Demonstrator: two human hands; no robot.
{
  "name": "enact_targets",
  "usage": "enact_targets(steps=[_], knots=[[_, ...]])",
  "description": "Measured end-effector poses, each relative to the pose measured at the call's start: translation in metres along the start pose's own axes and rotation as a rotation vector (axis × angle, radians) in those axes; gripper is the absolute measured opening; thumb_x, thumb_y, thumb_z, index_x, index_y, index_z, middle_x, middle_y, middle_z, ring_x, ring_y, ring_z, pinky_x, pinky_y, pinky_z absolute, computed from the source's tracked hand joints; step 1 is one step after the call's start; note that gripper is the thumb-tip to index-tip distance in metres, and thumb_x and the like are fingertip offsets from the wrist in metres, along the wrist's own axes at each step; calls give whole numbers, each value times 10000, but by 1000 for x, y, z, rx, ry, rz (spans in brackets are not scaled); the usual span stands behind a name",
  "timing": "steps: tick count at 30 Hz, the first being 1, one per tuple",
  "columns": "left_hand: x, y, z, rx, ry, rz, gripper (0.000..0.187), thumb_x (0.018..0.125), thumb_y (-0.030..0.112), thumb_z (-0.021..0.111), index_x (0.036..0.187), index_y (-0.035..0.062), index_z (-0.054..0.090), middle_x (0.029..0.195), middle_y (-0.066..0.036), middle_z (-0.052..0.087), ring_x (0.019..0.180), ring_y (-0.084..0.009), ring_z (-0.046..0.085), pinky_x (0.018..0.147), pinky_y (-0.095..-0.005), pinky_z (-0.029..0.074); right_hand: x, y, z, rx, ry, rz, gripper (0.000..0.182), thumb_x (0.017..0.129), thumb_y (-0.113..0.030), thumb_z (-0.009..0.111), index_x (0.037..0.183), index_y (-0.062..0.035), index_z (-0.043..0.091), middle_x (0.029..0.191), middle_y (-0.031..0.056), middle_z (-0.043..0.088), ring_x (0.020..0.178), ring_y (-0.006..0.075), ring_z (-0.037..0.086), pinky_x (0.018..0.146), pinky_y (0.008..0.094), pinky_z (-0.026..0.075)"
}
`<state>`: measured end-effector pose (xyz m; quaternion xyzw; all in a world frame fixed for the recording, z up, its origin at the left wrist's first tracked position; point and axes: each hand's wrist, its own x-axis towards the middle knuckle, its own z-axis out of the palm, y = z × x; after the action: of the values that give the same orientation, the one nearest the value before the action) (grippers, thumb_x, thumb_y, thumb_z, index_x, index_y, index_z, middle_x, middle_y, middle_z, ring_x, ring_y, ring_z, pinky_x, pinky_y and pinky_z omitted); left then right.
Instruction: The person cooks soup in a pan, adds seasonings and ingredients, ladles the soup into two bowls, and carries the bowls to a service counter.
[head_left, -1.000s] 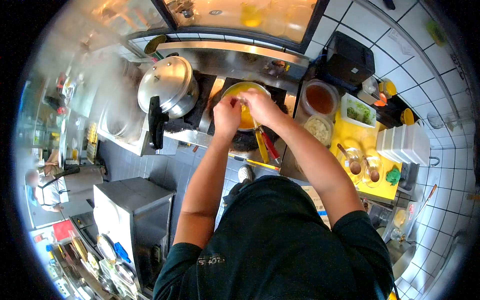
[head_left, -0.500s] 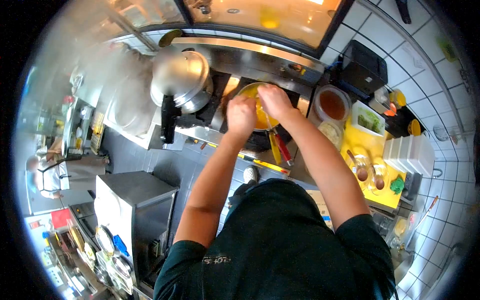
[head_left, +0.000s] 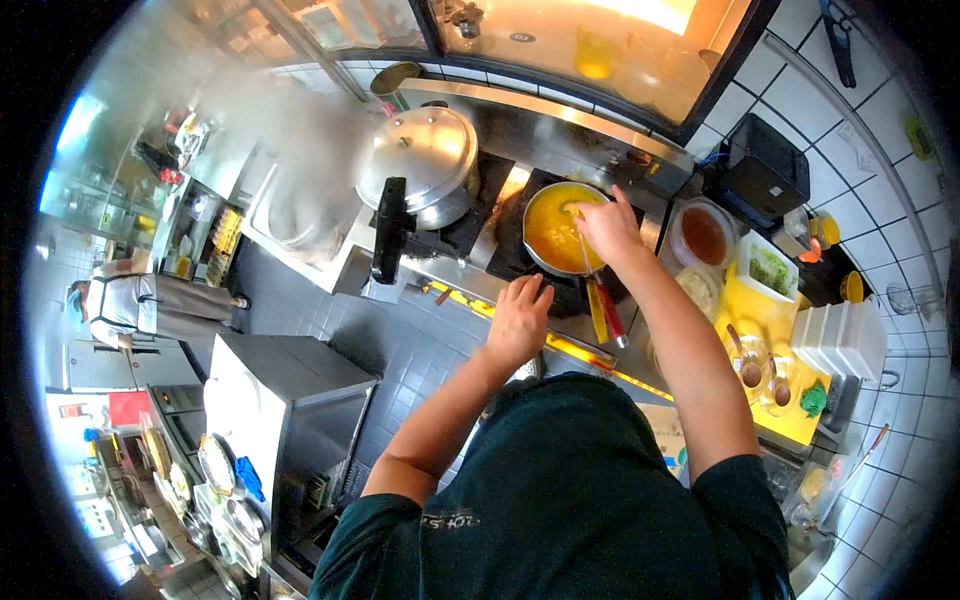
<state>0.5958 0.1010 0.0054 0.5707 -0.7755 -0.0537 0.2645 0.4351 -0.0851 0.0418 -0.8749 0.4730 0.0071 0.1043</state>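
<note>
A pot (head_left: pixel 548 240) of yellow liquid with pale lumps stands on the stove burner. My right hand (head_left: pixel 610 228) is above its right side, fingers apart, one stretched toward the far rim; I make out nothing gripped in it. A thin metal shank runs from the liquid below this hand to a red handle (head_left: pixel 614 326) over the near rim. Beside it is a yellow handle (head_left: pixel 597 312). My left hand (head_left: pixel 519 318) is just in front of the stove, nearer my body than the pot, fingers loosely bent and apart, with nothing visible in them.
Left of the pot stands a large lidded pressure cooker (head_left: pixel 425 165), its black handle (head_left: pixel 392 230) pointing toward me. Steam blurs the far left. To the right are a container of reddish-brown liquid (head_left: pixel 703 233), a tray of greens (head_left: pixel 767 269) and a yellow board (head_left: pixel 722 318). Another person (head_left: pixel 150 303) stands far left.
My hands were together over the pot. The left has drawn back toward my body, while the right stays over the pot with its fingers spread. The view has shifted, showing more of the pot.
</note>
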Motion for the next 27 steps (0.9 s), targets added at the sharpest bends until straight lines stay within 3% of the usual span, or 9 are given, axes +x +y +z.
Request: enact_targets(steps=[3,4,8,11,12,15,17,19,27], knots=[[-6,1,11,-45,-25,38,430,797,70,613,1221,-2,600,1273,-222,574,1155,-374,543,964,-468,452,0,8,35,-44,464,-282,442,855,-24,591,1289,-99,616,1353,213,562,1282,340,522,1163,503,291],[-5,1,19,-30,-45,113,465,849,116,591,1305,36,556,1322,-215,545,1156,-367,544,944,-462,459,-3,5,29,-23,251,-211,601,850,23,576,1432,-102,495,1539,217,341,1413,395,340,1168,512,284],[16,24,38,230,-165,388,484,891,212,538,1369,136,519,1405,-208,474,1094,-315,574,844,-435,491,-16,4,13,38,408,-148,556,852,-55,650,1394,-84,526,1511,229,377,1399,403,362,1155,511,305],[29,24,67,277,-408,391,453,877,204,541,1312,81,544,1327,-238,508,998,-301,595,789,-425,509,-35,16,1,103,458,-74,556,849,-73,672,1387,-74,528,1481,244,405,1367,422,395,1128,507,342],[30,20,79,249,-193,434,318,855,186,549,1118,17,606,1145,-225,578,873,-288,617,717,-400,530,-44,20,-1,82,453,-10,543,860,-91,671,1383,-63,525,1459,230,439,1330,411,437,1108,470,373],[41,14,57,236,-380,451,197,829,158,561,935,3,619,980,-188,603,798,-289,630,673,-396,543,-86,23,-3,251,329,162,521,870,-110,667,1370,-51,531,1437,210,475,1297,388,478,1087,426,402],[36,2,35,157,-276,459,149,807,156,577,775,24,639,854,-132,607,821,-272,646,684,-378,560,-117,32,17,252,332,173,481,880,-127,660,1342,-47,552,1410,187,510,1245,371,527,1046,410,443],[40,-1,-20,-22,-144,552,96,790,119,609,827,32,625,882,-137,600,765,-281,639,669,-388,559,-147,33,32,320,303,212,468,881,-135,663,1329,-46,562,1390,187,528,1227,372,542,1029,414,456],[20,-13,-84,-397,-200,349,213,786,0,714,983,2,634,985,-193,618,859,-361,652,719,-421,559,-204,13,82,564,356,348,431,879,-126,659,1280,10,581,1329,223,565,1218,380,549,1041,428,442]])
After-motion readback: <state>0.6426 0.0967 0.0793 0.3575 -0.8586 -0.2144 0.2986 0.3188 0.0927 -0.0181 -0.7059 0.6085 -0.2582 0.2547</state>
